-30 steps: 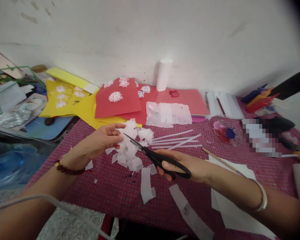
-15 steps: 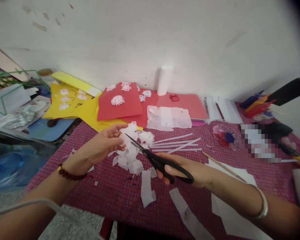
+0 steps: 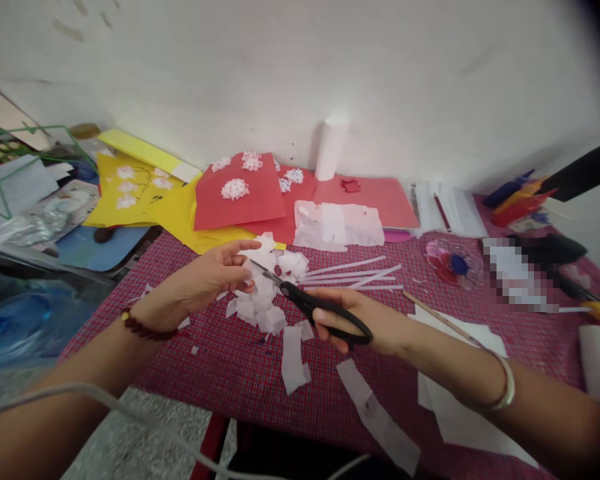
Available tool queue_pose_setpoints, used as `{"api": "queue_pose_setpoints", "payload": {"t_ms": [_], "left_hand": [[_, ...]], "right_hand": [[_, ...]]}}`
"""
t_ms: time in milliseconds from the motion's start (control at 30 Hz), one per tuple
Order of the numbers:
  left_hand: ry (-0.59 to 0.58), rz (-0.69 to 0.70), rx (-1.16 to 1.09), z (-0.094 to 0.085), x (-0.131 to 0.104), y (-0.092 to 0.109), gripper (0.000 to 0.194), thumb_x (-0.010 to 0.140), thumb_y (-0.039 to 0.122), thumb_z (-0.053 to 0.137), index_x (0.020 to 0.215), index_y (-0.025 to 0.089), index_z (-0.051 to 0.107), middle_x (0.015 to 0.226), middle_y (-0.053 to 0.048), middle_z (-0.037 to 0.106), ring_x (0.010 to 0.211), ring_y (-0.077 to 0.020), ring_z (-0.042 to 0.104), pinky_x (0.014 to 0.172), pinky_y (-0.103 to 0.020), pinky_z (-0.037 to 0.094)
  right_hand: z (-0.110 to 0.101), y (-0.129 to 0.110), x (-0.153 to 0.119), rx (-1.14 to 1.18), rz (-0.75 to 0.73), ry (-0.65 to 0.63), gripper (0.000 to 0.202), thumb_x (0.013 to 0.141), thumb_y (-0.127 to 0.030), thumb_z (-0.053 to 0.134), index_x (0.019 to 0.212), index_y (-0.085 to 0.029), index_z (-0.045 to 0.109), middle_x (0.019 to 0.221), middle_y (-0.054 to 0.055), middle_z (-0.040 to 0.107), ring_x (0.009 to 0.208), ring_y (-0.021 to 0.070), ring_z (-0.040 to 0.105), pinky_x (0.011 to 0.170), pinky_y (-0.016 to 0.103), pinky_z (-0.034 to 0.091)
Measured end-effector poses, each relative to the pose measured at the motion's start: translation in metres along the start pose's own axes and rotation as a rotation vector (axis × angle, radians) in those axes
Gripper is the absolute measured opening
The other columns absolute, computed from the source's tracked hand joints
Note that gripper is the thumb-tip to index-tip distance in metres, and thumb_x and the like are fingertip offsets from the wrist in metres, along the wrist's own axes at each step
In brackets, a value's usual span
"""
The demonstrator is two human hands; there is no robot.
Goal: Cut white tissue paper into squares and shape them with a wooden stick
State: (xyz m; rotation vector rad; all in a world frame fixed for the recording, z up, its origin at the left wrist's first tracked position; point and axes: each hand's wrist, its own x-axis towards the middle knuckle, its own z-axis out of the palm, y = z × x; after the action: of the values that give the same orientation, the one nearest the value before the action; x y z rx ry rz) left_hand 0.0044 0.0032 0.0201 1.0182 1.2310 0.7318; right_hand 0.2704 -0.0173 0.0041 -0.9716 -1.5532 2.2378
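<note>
The right hand has its fingers closed around the black handle of the scissors, whose blades point to 10 o'clock, their tips just beside the left hand's fingertips, at about 3 o'clock from them. The left hand has its thumb and fingers bent toward one another; whether they pinch some paper cannot be told against the white scraps behind. Those scraps lie on the checked counter, at 4 to 5 o'clock from the left fingers and 9 to 10 o'clock from the right. From the right fingers, narrow white strips lie at 1 o'clock, and a wider strip at 5. A red sheet is at 12 o'clock from the left hand.
</note>
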Motion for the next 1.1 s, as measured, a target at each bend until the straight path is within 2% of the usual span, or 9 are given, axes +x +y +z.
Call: {"api": "queue_pose_setpoints", "payload": {"t_ms": [133, 233, 300, 367, 500, 633, 733, 933, 1100], "left_hand": [[0.093, 0.107, 0.217, -0.006, 0.005, -0.005, 0.057, 0.071, 0.016, 0.068, 0.126, 0.018, 0.054, 0.077, 0.001, 0.056, 0.067, -0.0145, 0.057, 0.066, -0.029, 0.047], [0.335, 0.365, 0.664, -0.009, -0.004, -0.008, 0.043, 0.073, 0.016, 0.066, 0.116, 0.019, 0.061, 0.098, -0.007, 0.061, 0.101, -0.0252, 0.056, 0.09, -0.037, 0.043], [0.44, 0.504, 0.994, -0.005, -0.017, -0.013, 0.034, 0.08, 0.019, 0.063, 0.114, 0.02, 0.062, 0.115, -0.009, 0.058, 0.123, -0.0312, 0.043, 0.106, -0.044, 0.029], [0.409, 0.543, 1.111, 0.005, -0.034, -0.02, 0.018, 0.084, 0.026, 0.059, 0.101, 0.019, 0.064, 0.111, -0.009, 0.059, 0.116, -0.03, 0.047, 0.105, -0.043, 0.029], [0.159, 0.395, 0.981, 0.048, -0.065, -0.042, 0.02, 0.086, 0.038, 0.059, 0.075, 0.022, 0.06, 0.077, -0.004, 0.058, 0.076, -0.0216, 0.054, 0.073, -0.034, 0.037], [0.186, 0.34, 0.871, 0.093, -0.074, -0.059, 0.034, 0.069, 0.047, 0.075, 0.06, 0.023, 0.053, 0.064, -0.004, 0.048, 0.07, -0.0227, 0.047, 0.065, -0.031, 0.031], [0.241, 0.313, 0.828, 0.109, -0.068, -0.062, 0.035, 0.07, 0.044, 0.074, 0.057, 0.023, 0.049, 0.062, -0.003, 0.042, 0.065, -0.0218, 0.043, 0.06, -0.03, 0.024], [0.239, 0.155, 0.887, 0.082, -0.064, -0.054, 0.019, 0.073, 0.027, 0.064, 0.058, 0.021, 0.054, 0.062, -0.001, 0.049, 0.058, -0.016, 0.042, 0.058, -0.028, 0.023], [0.174, -0.08, 0.229, 0.046, -0.066, -0.05, 0.016, 0.074, 0.035, 0.061, 0.07, 0.02, 0.059, 0.063, 0.001, 0.057, 0.057, -0.0145, 0.05, 0.054, -0.025, 0.036]], "right_hand": [[-0.005, 0.004, 0.001, 0.058, -0.026, -0.037, 0.053, 0.082, -0.06, 0.066, 0.109, -0.016, 0.053, 0.077, -0.001, 0.056, 0.055, 0.0063, 0.051, 0.047, 0.018, 0.039], [-0.01, 0.006, -0.004, 0.093, -0.045, -0.098, 0.05, 0.083, -0.061, 0.064, 0.098, -0.014, 0.055, 0.08, 0.002, 0.058, 0.062, 0.0084, 0.054, 0.053, 0.02, 0.043], [-0.014, 0.007, -0.01, 0.09, -0.058, -0.101, 0.05, 0.084, -0.063, 0.061, 0.092, -0.014, 0.056, 0.077, 0.002, 0.058, 0.062, 0.0092, 0.053, 0.053, 0.021, 0.043], [-0.016, 0.007, -0.015, 0.075, -0.068, -0.095, 0.051, 0.083, -0.064, 0.061, 0.092, -0.014, 0.057, 0.073, 0.001, 0.057, 0.059, 0.009, 0.051, 0.05, 0.021, 0.041], [-0.017, 0.01, -0.02, 0.026, -0.04, -0.073, 0.042, 0.08, -0.049, 0.071, 0.097, -0.014, 0.055, 0.068, -0.003, 0.054, 0.055, 0.0074, 0.049, 0.046, 0.019, 0.038], [-0.016, 0.011, -0.022, -0.016, -0.01, -0.085, 0.03, 0.079, -0.028, 0.069, 0.101, -0.016, 0.051, 0.07, -0.004, 0.057, 0.056, 0.0087, 0.055, 0.05, 0.02, 0.044], [-0.017, 0.011, -0.025, -0.043, -0.002, -0.113, 0.031, 0.077, -0.02, 0.066, 0.104, -0.016, 0.05, 0.075, -0.002, 0.061, 0.063, 0.011, 0.06, 0.055, 0.022, 0.047], [-0.021, 0.011, -0.035, 0.02, -0.055, -0.129, 0.053, 0.074, -0.021, 0.071, 0.121, -0.016, 0.047, 0.101, 0.004, 0.061, 0.092, 0.0149, 0.061, 0.078, 0.027, 0.05], [-0.019, 0.011, -0.044, 0.039, -0.042, -0.088, 0.058, 0.077, -0.034, 0.074, 0.127, -0.017, 0.049, 0.095, 0.003, 0.057, 0.086, 0.0139, 0.056, 0.076, 0.027, 0.048]]}}
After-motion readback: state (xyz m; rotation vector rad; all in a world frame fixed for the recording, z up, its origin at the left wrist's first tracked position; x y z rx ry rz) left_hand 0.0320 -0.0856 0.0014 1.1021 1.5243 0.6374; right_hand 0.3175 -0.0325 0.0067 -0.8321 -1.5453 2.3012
